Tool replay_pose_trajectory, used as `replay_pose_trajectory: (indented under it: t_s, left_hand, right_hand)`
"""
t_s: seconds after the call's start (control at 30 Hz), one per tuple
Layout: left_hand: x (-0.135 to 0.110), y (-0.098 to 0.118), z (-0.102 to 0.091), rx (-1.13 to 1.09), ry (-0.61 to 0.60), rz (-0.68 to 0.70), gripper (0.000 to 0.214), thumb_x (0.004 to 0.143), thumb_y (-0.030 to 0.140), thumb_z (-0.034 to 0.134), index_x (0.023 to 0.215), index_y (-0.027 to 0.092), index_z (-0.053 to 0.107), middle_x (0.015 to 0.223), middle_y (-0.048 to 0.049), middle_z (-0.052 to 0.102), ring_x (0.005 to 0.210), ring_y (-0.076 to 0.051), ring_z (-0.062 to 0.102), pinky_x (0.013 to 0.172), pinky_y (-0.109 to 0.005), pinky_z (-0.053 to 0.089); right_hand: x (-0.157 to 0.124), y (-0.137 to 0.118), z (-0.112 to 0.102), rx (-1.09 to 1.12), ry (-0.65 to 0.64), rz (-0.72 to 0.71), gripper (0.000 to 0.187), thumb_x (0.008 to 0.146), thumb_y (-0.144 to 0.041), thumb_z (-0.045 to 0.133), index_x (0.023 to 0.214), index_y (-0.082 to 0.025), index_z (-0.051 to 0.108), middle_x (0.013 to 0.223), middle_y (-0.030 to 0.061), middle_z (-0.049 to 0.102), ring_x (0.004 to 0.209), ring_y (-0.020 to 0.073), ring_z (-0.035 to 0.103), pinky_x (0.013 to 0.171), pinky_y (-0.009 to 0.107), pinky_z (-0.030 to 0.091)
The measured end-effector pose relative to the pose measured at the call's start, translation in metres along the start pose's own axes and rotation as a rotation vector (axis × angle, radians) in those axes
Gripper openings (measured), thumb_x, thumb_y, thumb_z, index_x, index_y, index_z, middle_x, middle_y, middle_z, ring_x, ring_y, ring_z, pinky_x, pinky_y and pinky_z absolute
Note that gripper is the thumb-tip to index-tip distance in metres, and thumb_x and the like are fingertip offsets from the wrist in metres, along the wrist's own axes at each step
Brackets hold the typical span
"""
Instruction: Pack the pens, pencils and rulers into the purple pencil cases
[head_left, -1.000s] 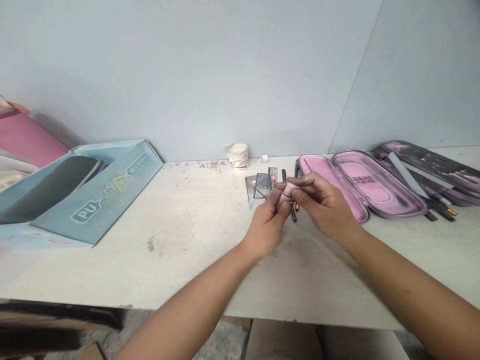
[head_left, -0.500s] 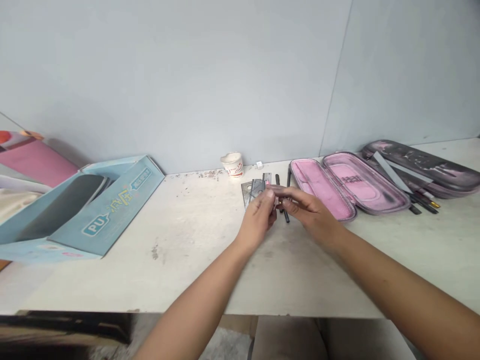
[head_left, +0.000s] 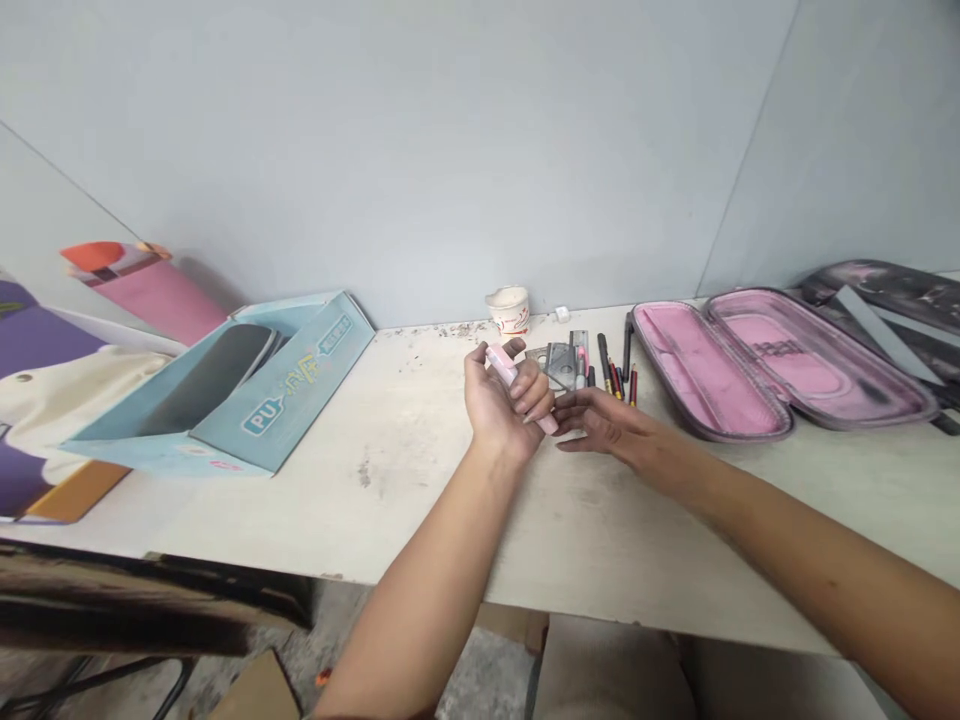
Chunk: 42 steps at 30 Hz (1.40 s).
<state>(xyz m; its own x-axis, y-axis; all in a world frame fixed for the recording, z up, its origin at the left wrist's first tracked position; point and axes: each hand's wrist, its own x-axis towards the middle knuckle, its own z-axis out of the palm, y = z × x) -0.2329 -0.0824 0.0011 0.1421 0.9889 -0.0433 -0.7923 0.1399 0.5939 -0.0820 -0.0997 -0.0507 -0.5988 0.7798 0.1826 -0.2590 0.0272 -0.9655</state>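
Note:
My left hand [head_left: 501,400] is raised over the white table [head_left: 420,480] with its fingers curled round a pale pink pen-like stick [head_left: 504,368]. The stick's lower end pokes out below the fingers. My right hand [head_left: 604,425] rests low beside it, fingers stretched toward the stick's lower tip, holding nothing I can see. Just behind the hands lie clear set squares [head_left: 559,362] and several dark and red pens [head_left: 613,372]. An open pink pencil case [head_left: 757,370] lies to the right.
A small white cup [head_left: 508,308] stands by the back wall. A light blue cardboard box [head_left: 247,385] lies on its side at the left, with pink and purple items behind it. A dark open case [head_left: 892,310] sits at far right.
The hands have come apart. My left hand lifted and turned with the pink stick, and my right hand dropped open toward the table. The view shifted left.

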Motion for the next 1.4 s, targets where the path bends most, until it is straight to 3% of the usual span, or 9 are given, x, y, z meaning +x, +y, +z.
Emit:
replay_pose_trajectory:
  t_s: [0.43,0.83,1.17,1.4]
  left_hand:
    - [-0.001,0.001,0.007,0.019,0.068,-0.001,0.032,0.085,0.042,0.036,0.069,0.018,0.050,0.041,0.0081,0.025,0.029,-0.005,0.018,0.030,-0.017,0.012]
    - [-0.005,-0.012,0.028,0.001,0.142,0.024,0.032,0.082,0.041,0.035,0.063,0.018,0.045,0.040,0.0079,0.025,0.029,-0.006,0.019,0.030,-0.019,0.011]
    - [-0.014,-0.022,0.073,0.123,0.131,0.139,0.031,0.079,0.042,0.039,0.062,0.017,0.046,0.039,0.0082,0.027,0.028,-0.006,0.022,0.029,-0.018,0.013]
    - [0.004,-0.065,0.119,0.159,0.046,0.060,0.032,0.078,0.044,0.039,0.061,0.018,0.046,0.039,0.0084,0.025,0.027,-0.006,0.022,0.029,-0.018,0.012]
  right_hand:
    - [0.002,-0.002,0.008,0.173,0.008,0.079,0.038,0.079,-0.052,0.055,0.100,-0.021,0.057,0.100,0.0048,0.057,0.100,0.0161,0.054,0.092,0.039,0.044]
    - [0.002,-0.006,0.000,0.305,0.046,0.040,0.044,0.072,-0.061,0.056,0.087,-0.020,0.055,0.083,0.0009,0.058,0.078,0.0127,0.057,0.079,0.035,0.051]
    - [-0.007,-0.037,-0.007,0.365,0.097,0.013,0.053,0.065,-0.070,0.055,0.080,-0.019,0.054,0.071,0.0000,0.057,0.066,0.0126,0.057,0.075,0.035,0.051]
    - [-0.045,-0.064,-0.054,0.300,0.174,-0.046,0.049,0.067,-0.067,0.057,0.082,-0.020,0.055,0.070,-0.0007,0.057,0.064,0.0126,0.057,0.069,0.031,0.052]
